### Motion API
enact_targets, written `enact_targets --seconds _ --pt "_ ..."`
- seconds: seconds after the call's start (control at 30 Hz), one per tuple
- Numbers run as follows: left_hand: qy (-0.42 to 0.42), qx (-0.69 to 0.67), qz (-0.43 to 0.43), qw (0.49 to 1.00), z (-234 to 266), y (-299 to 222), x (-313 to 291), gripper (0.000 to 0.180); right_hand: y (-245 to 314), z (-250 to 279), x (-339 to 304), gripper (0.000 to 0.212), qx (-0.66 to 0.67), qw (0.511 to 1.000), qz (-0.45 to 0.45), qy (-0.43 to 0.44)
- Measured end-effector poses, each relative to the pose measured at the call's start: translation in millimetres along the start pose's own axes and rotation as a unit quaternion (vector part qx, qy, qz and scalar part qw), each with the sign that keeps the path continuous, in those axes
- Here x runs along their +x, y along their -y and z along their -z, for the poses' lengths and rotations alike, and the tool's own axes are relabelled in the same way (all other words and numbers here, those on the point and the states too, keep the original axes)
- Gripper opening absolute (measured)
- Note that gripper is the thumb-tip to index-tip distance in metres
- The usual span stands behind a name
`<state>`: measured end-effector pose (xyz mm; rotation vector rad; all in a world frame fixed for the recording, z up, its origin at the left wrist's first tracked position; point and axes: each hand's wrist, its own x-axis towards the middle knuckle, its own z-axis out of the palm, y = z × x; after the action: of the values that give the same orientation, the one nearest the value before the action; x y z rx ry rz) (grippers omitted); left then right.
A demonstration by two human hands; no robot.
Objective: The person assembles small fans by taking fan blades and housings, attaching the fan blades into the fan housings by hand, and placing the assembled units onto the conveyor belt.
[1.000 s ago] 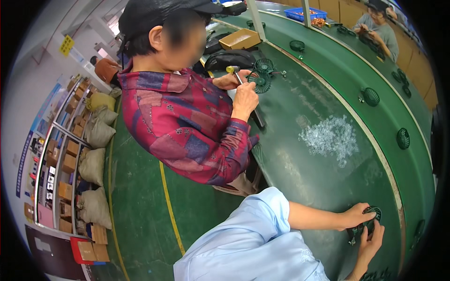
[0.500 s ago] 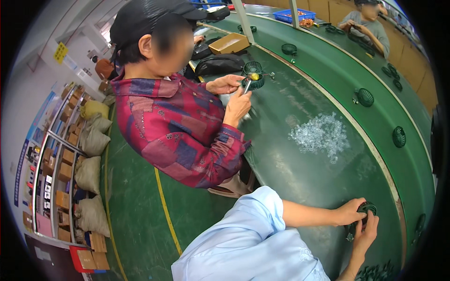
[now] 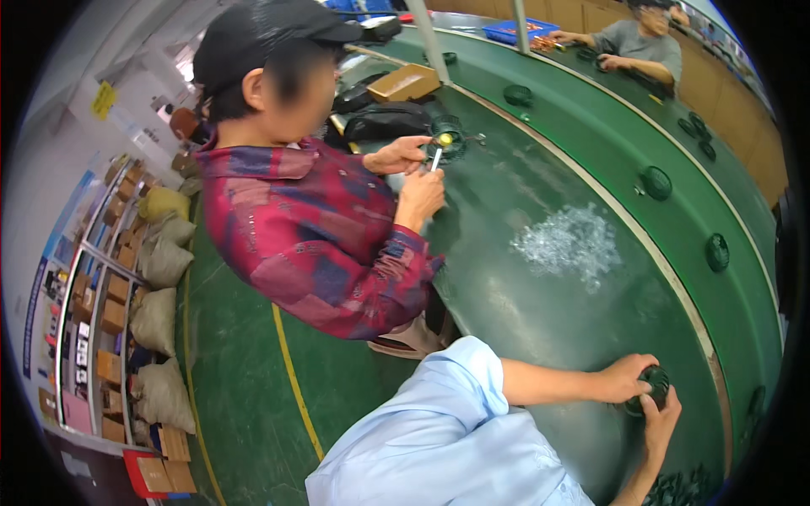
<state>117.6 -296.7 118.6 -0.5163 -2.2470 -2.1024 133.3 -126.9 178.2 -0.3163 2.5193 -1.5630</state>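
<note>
My left hand (image 3: 626,379) and my right hand (image 3: 661,416) both grip a dark green, round, ribbed plastic part (image 3: 653,384) just above the green work table. The left fingers hold its upper left rim, while the right thumb and fingers press on its lower right side. My hands hide part of it. On the table beyond lies a loose pile of small clear plastic pieces (image 3: 572,246). A heap of dark green parts (image 3: 682,487) sits near my right forearm, at the lower edge.
To my left a co-worker in a plaid shirt (image 3: 312,228) holds a tool to a similar part (image 3: 447,139). A green belt (image 3: 591,139) carries several ribbed parts. Across it sits another person (image 3: 645,51) near a blue basket (image 3: 516,31). Sacks (image 3: 156,320) and shelves line the far left.
The ribbed part has turned between my hands, which stay in nearly the same place. The person across the belt has stretched one hand toward the blue basket. The view has shifted slightly.
</note>
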Motion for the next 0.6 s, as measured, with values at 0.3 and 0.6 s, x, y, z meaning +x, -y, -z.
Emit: enact_targets --seconds 0.3,0.6 --pt "-0.036 -0.031 0.106 0.993 41.4 -1.8 3.5 0.048 2.7 3.4 58.5 0.022 0.073 0.985 -0.152 0.044" --pt "0.037 -0.050 0.154 0.986 39.1 -9.2 2.9 0.033 -53.1 64.0 62.7 0.027 0.290 0.899 -0.147 -0.292"
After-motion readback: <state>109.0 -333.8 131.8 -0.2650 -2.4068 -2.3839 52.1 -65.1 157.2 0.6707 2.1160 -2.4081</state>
